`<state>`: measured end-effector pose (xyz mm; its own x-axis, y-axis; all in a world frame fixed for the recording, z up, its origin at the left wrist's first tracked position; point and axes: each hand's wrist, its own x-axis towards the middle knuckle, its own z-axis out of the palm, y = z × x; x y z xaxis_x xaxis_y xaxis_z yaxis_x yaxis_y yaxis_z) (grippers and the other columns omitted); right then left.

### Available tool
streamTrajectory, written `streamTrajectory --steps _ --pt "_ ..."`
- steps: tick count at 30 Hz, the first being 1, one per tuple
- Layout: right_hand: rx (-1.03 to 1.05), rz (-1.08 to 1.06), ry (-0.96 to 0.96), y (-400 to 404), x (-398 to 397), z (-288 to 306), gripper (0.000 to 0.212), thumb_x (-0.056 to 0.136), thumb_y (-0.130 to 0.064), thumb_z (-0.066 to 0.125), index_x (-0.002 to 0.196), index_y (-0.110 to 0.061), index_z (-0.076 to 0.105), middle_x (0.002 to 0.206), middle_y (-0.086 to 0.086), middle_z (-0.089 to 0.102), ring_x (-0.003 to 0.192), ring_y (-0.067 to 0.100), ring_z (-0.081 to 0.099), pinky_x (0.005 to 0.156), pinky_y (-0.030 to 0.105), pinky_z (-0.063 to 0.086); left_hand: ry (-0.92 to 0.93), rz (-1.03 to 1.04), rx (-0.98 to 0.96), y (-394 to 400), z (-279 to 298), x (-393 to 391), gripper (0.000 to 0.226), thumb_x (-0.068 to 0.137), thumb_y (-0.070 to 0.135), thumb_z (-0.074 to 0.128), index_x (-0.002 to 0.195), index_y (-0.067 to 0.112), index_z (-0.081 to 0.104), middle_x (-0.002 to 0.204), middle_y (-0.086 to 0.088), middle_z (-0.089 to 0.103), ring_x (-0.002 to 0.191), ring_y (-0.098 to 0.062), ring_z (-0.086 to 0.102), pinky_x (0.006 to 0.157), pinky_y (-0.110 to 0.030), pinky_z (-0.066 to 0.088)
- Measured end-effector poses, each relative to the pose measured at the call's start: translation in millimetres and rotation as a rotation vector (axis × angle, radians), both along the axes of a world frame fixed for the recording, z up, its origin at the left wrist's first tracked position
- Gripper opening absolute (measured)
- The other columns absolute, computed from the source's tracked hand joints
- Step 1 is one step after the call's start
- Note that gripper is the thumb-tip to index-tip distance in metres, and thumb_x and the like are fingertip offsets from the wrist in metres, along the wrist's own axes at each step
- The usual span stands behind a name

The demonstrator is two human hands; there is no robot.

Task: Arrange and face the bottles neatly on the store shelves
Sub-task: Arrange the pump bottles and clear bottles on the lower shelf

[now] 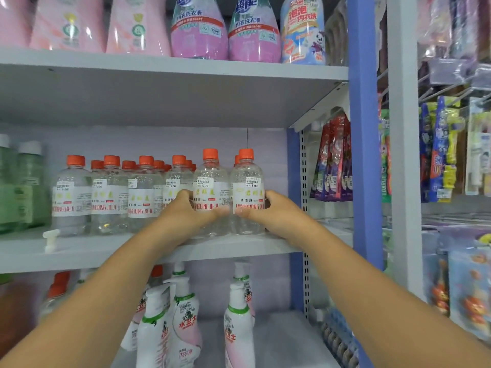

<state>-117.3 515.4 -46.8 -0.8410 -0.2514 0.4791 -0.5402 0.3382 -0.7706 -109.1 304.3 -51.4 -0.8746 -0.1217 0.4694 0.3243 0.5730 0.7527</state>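
The left hand [186,208] and right hand [273,208] each wrap one upright orange-capped bottle [211,192], [248,193], side by side at the shelf [79,251] front.

The light around me is even and fairly bright, cool in tone, with no hard shadows. The underside of the upper shelf [170,99] is a shade darker than its front edge, and the bottom shelf [281,341] sits dimmer still. Small white glints show on the pink pouches [199,27] above that upper shelf. The clear bottles [212,192] just below it are the sharpest things, their labels nearly readable. Far to the left of them the green bottles [24,187] smear into blur, and the hanging packets [441,152] to the right are soft. The blue post [364,128] bows slightly from the wide lens, and my forearms stretch large toward the bottom corners.
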Motion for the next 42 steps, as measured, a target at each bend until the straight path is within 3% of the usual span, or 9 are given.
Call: streamTrajectory --steps 4,7,10,13,17,21,26,32,42 --pt "-0.006 0.005 -0.011 1 -4 -1 0.032 0.083 -0.042 0.082 0.099 -0.042 0.054 0.106 -0.02 0.067 0.096 0.0 0.064 0.079 0.025 0.053 -0.01 0.006 0.034 -7 1 -3 0.048 0.086 0.046 0.074 0.126 0.026 0.055 0.109 0.007 0.068 0.097 -0.015 0.067 0.08 -0.035 0.055" --pt "0.008 -0.017 0.002 1 -5 -1 0.036 0.083 -0.04 0.083 0.108 -0.038 0.056 0.11 -0.017 0.068 0.098 0.002 0.065 0.083 0.026 0.054 0.01 0.007 -0.005 -4 0 1 0.043 0.084 0.046 0.077 0.119 0.028 0.06 0.106 0.01 0.07 0.094 -0.011 0.068 0.073 -0.03 0.053" --pt "0.02 -0.066 0.021 0 -8 -3 0.054 0.079 -0.045 0.084 0.122 -0.031 0.056 0.113 -0.015 0.068 0.1 0.006 0.066 0.088 0.032 0.057 0.026 -0.004 -0.001 0 -1 5 0.044 0.082 0.048 0.08 0.118 0.029 0.061 0.105 0.013 0.071 0.093 -0.008 0.069 0.069 -0.026 0.051" --pt "0.03 -0.085 0.033 -2 -9 -3 0.06 0.076 -0.049 0.085 0.123 -0.03 0.055 0.113 -0.014 0.068 0.101 0.007 0.066 0.089 0.035 0.058 0.019 -0.021 0.015 1 1 8 0.045 0.083 0.047 0.08 0.118 0.029 0.059 0.106 0.014 0.069 0.093 -0.006 0.067 0.066 -0.023 0.048" --pt "0.016 -0.027 0.011 1 -5 -1 0.036 0.084 -0.041 0.081 0.109 -0.035 0.055 0.108 -0.015 0.067 0.096 0.002 0.064 0.079 0.025 0.054 0.022 -0.033 0.029 0 1 7 0.047 0.082 0.047 0.081 0.119 0.028 0.059 0.107 0.014 0.07 0.094 -0.007 0.068 0.068 -0.024 0.049" --pt "0.021 -0.016 0.028 3 -1 -1 0.029 0.087 -0.037 0.078 0.1 -0.04 0.052 0.103 -0.019 0.065 0.093 0.0 0.062 0.072 0.022 0.05 0.024 -0.031 0.034 -2 0 4 0.051 0.08 0.047 0.082 0.121 0.028 0.06 0.109 0.013 0.071 0.097 -0.009 0.069 0.076 -0.029 0.055" --pt "0.035 -0.022 0.032 2 -3 -1 0.027 0.088 -0.033 0.076 0.103 -0.038 0.054 0.104 -0.017 0.067 0.096 0.004 0.065 0.074 0.022 0.05 0.027 -0.032 0.06 -3 0 4 0.061 0.077 0.049 0.085 0.125 0.033 0.051 0.109 0.012 0.069 0.097 -0.009 0.069 0.08 -0.032 0.056" --pt "0.034 -0.007 0.035 1 0 0 0.023 0.091 -0.033 0.076 0.087 -0.04 0.054 0.093 -0.021 0.066 0.087 -0.002 0.063 0.07 0.019 0.049 0.049 -0.03 0.039 1 0 8 0.049 0.082 0.045 0.082 0.122 0.032 0.055 0.108 0.015 0.069 0.093 -0.004 0.067 0.066 -0.021 0.048" --pt "0.054 -0.024 0.006 -1 -2 0 0.024 0.09 -0.04 0.075 0.093 -0.041 0.051 0.1 -0.022 0.063 0.092 -0.003 0.06 0.07 0.018 0.046 0.054 -0.021 0.031 4 1 13 0.045 0.085 0.04 0.079 0.123 0.029 0.056 0.107 0.014 0.069 0.092 -0.002 0.065 0.064 -0.019 0.045"
